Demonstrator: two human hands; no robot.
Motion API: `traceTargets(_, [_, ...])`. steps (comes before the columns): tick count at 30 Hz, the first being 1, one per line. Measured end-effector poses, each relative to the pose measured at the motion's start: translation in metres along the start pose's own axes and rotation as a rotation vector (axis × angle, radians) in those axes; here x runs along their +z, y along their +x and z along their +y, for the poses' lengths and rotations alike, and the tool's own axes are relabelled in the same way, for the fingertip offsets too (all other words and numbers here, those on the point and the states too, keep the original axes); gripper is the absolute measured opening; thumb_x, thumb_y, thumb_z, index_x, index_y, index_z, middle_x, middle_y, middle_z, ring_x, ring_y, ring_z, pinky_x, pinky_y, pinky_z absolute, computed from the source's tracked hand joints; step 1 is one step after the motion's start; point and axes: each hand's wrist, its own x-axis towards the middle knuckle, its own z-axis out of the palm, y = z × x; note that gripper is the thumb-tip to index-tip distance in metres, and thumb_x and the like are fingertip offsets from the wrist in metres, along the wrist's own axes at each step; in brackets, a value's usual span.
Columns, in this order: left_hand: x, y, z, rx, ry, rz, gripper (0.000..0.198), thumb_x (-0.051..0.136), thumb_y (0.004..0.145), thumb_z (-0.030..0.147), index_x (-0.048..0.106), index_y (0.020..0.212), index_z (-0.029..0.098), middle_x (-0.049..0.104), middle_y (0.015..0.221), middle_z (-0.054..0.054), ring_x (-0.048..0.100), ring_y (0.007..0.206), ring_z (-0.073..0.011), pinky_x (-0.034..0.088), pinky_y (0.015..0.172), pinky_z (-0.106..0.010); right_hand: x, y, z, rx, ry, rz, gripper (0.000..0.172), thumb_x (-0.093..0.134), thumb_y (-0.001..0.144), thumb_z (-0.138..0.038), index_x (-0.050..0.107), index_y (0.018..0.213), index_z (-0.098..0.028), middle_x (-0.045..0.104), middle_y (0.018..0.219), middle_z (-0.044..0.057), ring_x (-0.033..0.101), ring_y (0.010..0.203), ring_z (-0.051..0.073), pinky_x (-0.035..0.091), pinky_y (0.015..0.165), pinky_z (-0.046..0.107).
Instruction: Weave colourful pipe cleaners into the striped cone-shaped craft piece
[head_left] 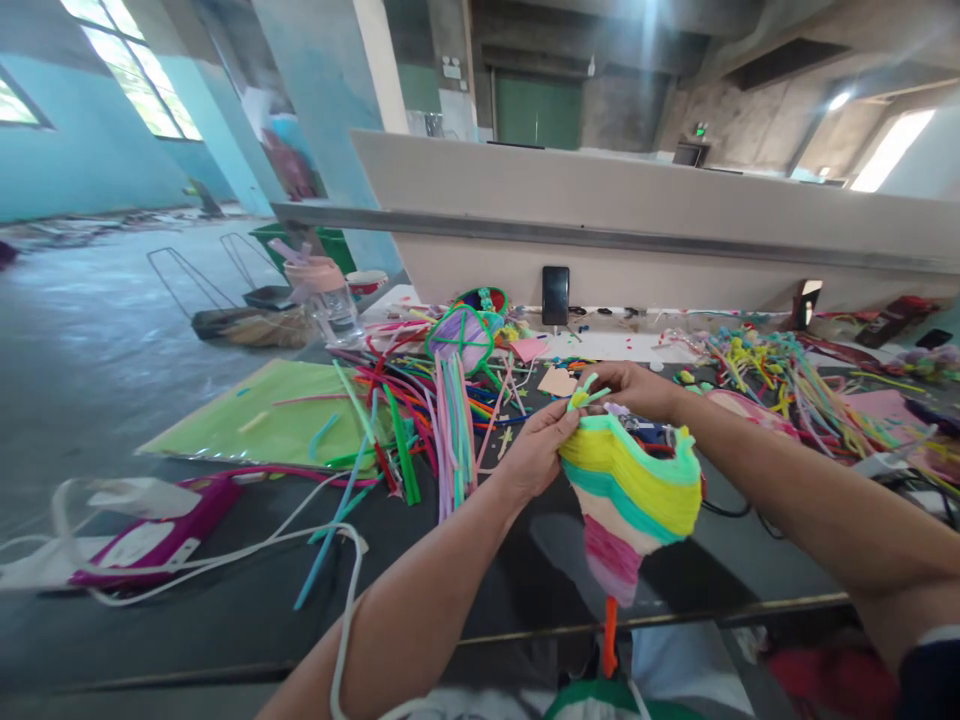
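A heart-like craft piece (637,485) of fuzzy pipe cleaners hangs in front of me, banded in mint, yellow, teal, cream and pink. From its pointed lower end an orange stem (610,635) sticks down past the table edge. My left hand (541,440) is closed, pinching the piece's upper left corner. At that corner sits a small yellow and pale green pipe-cleaner bow (582,397). My right hand (634,390) is bent over the bow, its fingers closed at the pale green ends; the fingertips are partly hidden. A similar small yellow tuft (684,438) tops the right corner.
Loose pipe cleaners (455,430) and a purple wheel-shaped piece (459,340) lie left of my hands. A phone (556,295) leans on the white divider. Further left are a water bottle (328,300), a green sheet (277,410) and a magenta power strip (161,535); its white cable crosses my left forearm.
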Motion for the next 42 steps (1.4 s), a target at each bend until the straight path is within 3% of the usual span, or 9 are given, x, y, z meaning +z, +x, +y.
traceTargets(6, [-0.001, -0.002, 0.003, -0.062, -0.007, -0.076, 0.032, 0.074, 0.075, 0.031, 0.07, 0.103, 0.015, 0.072, 0.094, -0.008, 0.066, 0.089, -0.0198, 0.047, 0.075, -0.026, 0.013, -0.01, -0.003, -0.142, -0.141, 0.175, 0.027, 0.079, 0.066, -0.036, 0.063, 0.079, -0.018, 0.06, 0.08, 0.001, 0.057, 0.07, 0.013, 0.047, 0.063, 0.025])
traceTargets(11, [-0.004, -0.002, 0.003, -0.073, 0.058, -0.122, 0.034, 0.074, 0.075, 0.036, 0.069, 0.102, 0.015, 0.07, 0.095, -0.008, 0.064, 0.09, -0.0201, 0.045, 0.075, -0.026, 0.015, -0.017, -0.01, -0.211, -0.328, 0.242, 0.02, 0.076, 0.068, -0.032, 0.064, 0.076, -0.018, 0.058, 0.075, 0.001, 0.054, 0.068, 0.013, 0.043, 0.062, 0.026])
traceTargets(17, [-0.014, -0.001, -0.004, -0.019, 0.251, -0.08, 0.032, 0.069, 0.079, 0.041, 0.068, 0.1, 0.018, 0.066, 0.089, -0.004, 0.059, 0.082, -0.017, 0.043, 0.075, -0.026, 0.027, -0.025, -0.007, -0.178, -0.423, 0.407, 0.018, 0.073, 0.069, -0.032, 0.063, 0.072, -0.017, 0.057, 0.07, 0.0, 0.051, 0.064, 0.013, 0.04, 0.059, 0.025])
traceTargets(22, [-0.015, 0.0, -0.007, 0.087, 0.442, -0.048, 0.031, 0.063, 0.081, 0.046, 0.068, 0.094, 0.018, 0.062, 0.083, -0.002, 0.054, 0.078, -0.016, 0.041, 0.071, -0.025, 0.039, -0.026, -0.013, -0.072, -0.234, 0.493, 0.025, 0.076, 0.063, -0.034, 0.059, 0.066, -0.017, 0.054, 0.063, -0.002, 0.047, 0.058, 0.011, 0.037, 0.053, 0.023])
traceTargets(30, [-0.014, 0.0, -0.005, 0.186, 0.661, -0.046, 0.028, 0.059, 0.085, 0.044, 0.067, 0.084, 0.017, 0.056, 0.079, -0.002, 0.049, 0.076, -0.0148, 0.039, 0.071, -0.025, 0.038, -0.027, -0.009, 0.201, 0.184, 0.396, 0.032, 0.082, 0.054, -0.033, 0.054, 0.062, -0.018, 0.056, 0.055, -0.005, 0.049, 0.05, 0.009, 0.039, 0.051, 0.023])
traceTargets(33, [-0.017, 0.002, -0.009, 0.096, 0.596, -0.035, 0.03, 0.065, 0.079, 0.047, 0.067, 0.081, 0.017, 0.057, 0.075, -0.001, 0.05, 0.073, -0.0146, 0.041, 0.068, -0.024, 0.018, -0.027, -0.004, 0.248, 0.136, 0.248, 0.026, 0.079, 0.06, -0.032, 0.064, 0.074, -0.016, 0.064, 0.065, -0.001, 0.058, 0.06, 0.012, 0.045, 0.061, 0.025])
traceTargets(35, [-0.016, 0.003, -0.011, 0.044, 0.503, -0.007, 0.031, 0.068, 0.075, 0.047, 0.067, 0.084, 0.017, 0.06, 0.076, -0.001, 0.054, 0.075, -0.0157, 0.043, 0.069, -0.025, 0.002, -0.03, -0.005, 0.226, 0.038, 0.209, 0.032, 0.077, 0.063, -0.03, 0.068, 0.089, -0.015, 0.069, 0.079, 0.002, 0.06, 0.067, 0.013, 0.047, 0.065, 0.026])
traceTargets(39, [-0.009, 0.004, -0.006, -0.005, 0.302, 0.062, 0.029, 0.073, 0.072, 0.042, 0.067, 0.085, 0.017, 0.065, 0.079, -0.002, 0.061, 0.077, -0.0162, 0.047, 0.072, -0.027, -0.022, -0.046, -0.018, 0.039, -0.122, 0.514, 0.044, 0.071, 0.073, -0.029, 0.063, 0.116, -0.02, 0.068, 0.097, 0.003, 0.057, 0.07, 0.011, 0.045, 0.065, 0.025])
traceTargets(42, [-0.005, 0.007, 0.012, -0.003, 0.169, 0.182, 0.028, 0.077, 0.067, 0.036, 0.067, 0.083, 0.015, 0.069, 0.08, -0.003, 0.064, 0.073, -0.0157, 0.05, 0.071, -0.027, -0.019, -0.067, -0.03, -0.178, -0.081, 0.784, 0.033, 0.066, 0.079, -0.026, 0.064, 0.111, -0.023, 0.065, 0.1, 0.004, 0.055, 0.073, 0.011, 0.045, 0.069, 0.026])
